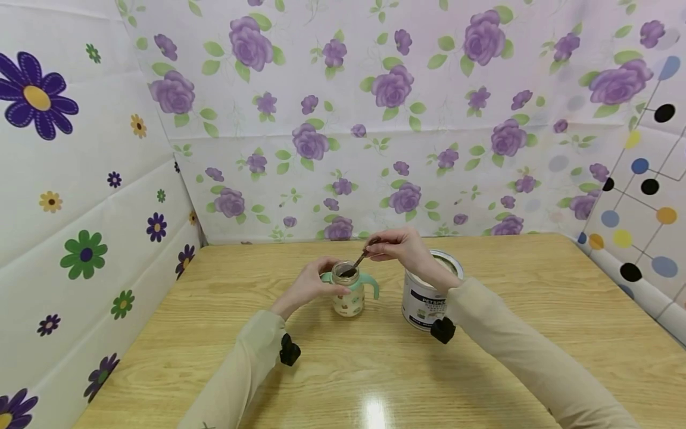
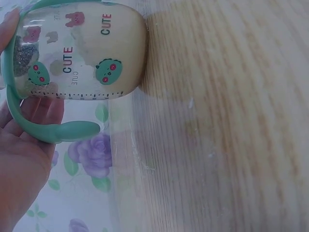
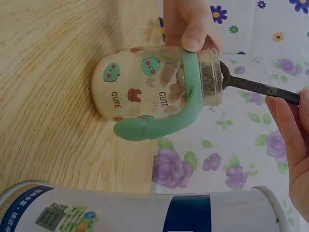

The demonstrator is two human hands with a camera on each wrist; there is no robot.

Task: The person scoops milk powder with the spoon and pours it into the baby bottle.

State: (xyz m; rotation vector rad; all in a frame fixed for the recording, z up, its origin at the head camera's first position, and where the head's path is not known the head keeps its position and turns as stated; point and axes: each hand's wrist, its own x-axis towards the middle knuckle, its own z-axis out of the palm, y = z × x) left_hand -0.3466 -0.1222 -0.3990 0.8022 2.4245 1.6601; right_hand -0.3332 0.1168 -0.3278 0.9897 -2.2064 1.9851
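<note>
A clear baby bottle [image 1: 348,302] with green handles and cartoon prints stands upright on the table, its mouth uncapped. Pale powder fills much of it, as the left wrist view shows. My left hand [image 1: 316,281] grips the bottle around its neck, the thumb pressing near the green collar [image 3: 191,72]. Between the fingertips of my right hand [image 1: 399,249] is the handle of a dark spoon [image 3: 260,88]. The spoon's head dips into the bottle's mouth, tilted down to the left. Below my right wrist stands an open white tin [image 1: 423,304], partly covered by that arm.
The wooden table [image 1: 343,375] runs back to a wall hanging with purple flowers [image 1: 393,86]. A flowered sheet [image 1: 86,253] borders the left side, a dotted one [image 1: 664,214] the right. The tin stands just right of the bottle's handle.
</note>
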